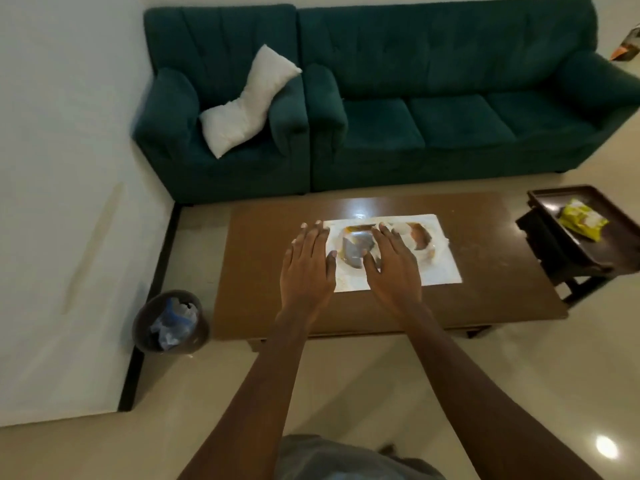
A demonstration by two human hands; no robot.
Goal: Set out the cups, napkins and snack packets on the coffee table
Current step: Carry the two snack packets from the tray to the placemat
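Observation:
A white napkin or mat (440, 268) lies flat on the brown coffee table (263, 271). On it sit a silvery snack packet (356, 249) and a cup or bowl with a brown inside (420, 239), both blurred. My left hand (308, 268) hovers flat, palm down, over the mat's left edge with fingers apart. My right hand (394, 265) is spread flat just right of the silvery packet, its thumb touching or overlapping it. Neither hand holds anything. A yellow snack packet (581, 223) lies in a dark tray (550, 199) at the right.
The tray rests on a small dark side table (554, 258) right of the coffee table. A green armchair (221, 133) with a white pillow (249, 102) and a green sofa (467, 98) stand behind. A dark waste bin (171, 322) stands on the floor at the table's left.

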